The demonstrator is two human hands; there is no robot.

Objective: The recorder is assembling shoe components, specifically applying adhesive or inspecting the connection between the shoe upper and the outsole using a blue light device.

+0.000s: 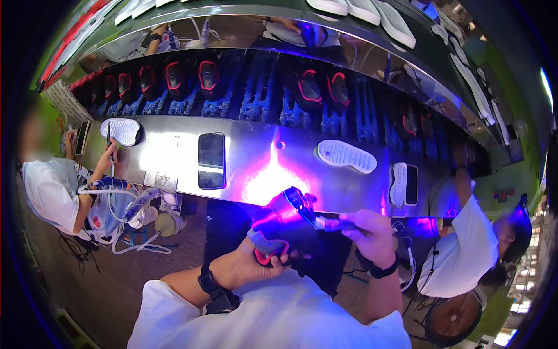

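My left hand is wrapped round the grey and red end of a dark shoe upper, which I hold up in front of my chest, tilted away from me. In my right hand is a brush, gripped by its handle between thumb and fingers. Its head points left, at the dark, shiny far end of the upper; glare and purple light hide whether the two touch. Just beyond my hands, a white shoe sole lies tread up on the metal bench.
A black phone lies on the bench at left; a sole and another phone are at right. Dark red-edged uppers stand on the rack behind. Soles line the shelf above. One co-worker sits at each side.
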